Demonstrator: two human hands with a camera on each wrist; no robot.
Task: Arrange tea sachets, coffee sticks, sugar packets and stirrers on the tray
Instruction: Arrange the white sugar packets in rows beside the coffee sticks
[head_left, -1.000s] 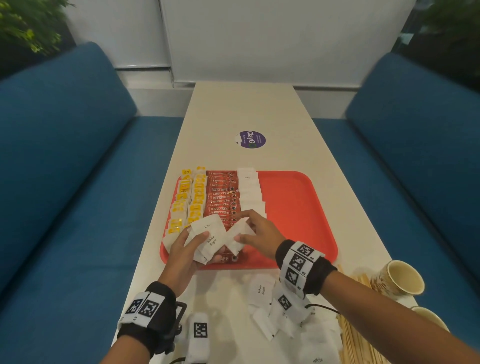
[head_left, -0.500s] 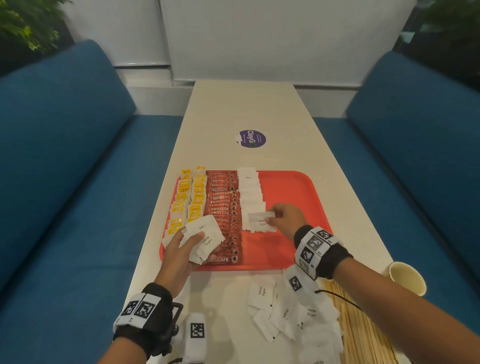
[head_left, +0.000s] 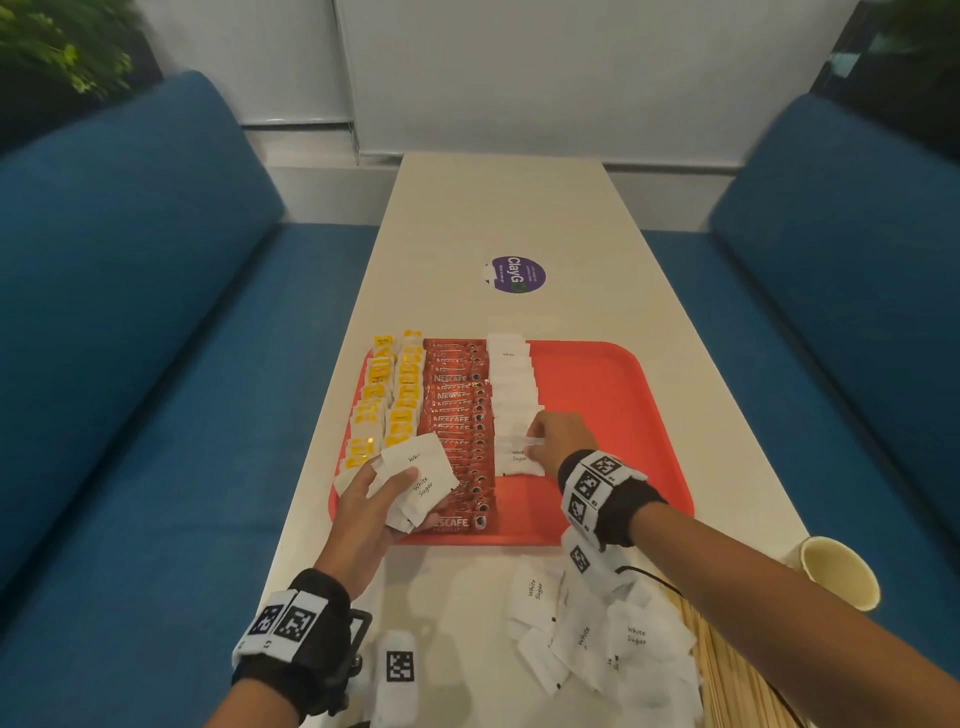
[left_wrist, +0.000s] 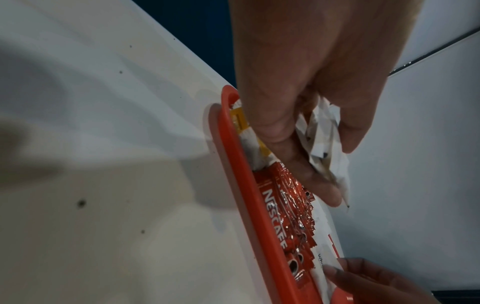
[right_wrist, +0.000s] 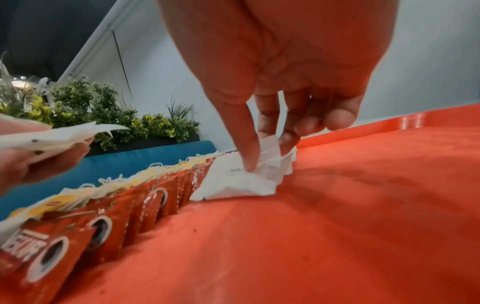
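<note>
One sugar packet, thin and light, crumples easily, so it is best pinched by an edge; the right hand pinches it onto the white row on the tray. Left hand grips a fan of packets.

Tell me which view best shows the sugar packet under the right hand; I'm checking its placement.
Right wrist: the sugar packet fills the centre, right hand pinching it. Head view shows it small; left wrist shows only its edge.
</note>
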